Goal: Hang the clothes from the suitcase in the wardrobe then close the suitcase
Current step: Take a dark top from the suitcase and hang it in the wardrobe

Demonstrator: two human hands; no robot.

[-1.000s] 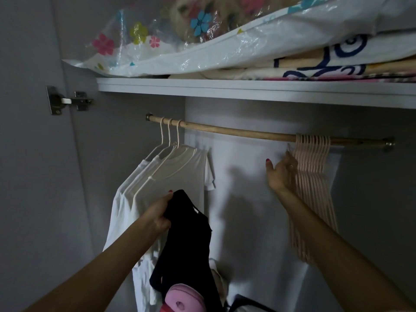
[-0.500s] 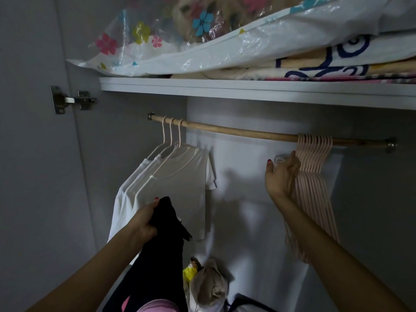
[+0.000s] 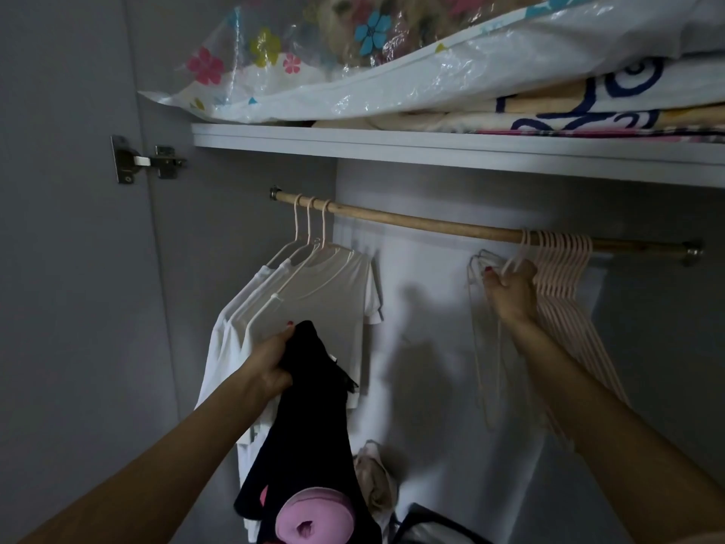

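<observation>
the left hand point(image 3: 270, 367) grips a black garment point(image 3: 314, 418) by its top, below the rod point(image 3: 431, 221) and in front of three white shirts point(image 3: 314, 300) hanging at the rod's left end. the right hand point(image 3: 510, 288) is closed on one hanger point(image 3: 486, 347), just left of the pink hanger bunch point(image 3: 565, 292) at the rod's right end.

I can't read any text; the folded bedding point(image 3: 612, 100) on the shelf point(image 3: 431, 145) shows blue shapes, possibly letters.
</observation>
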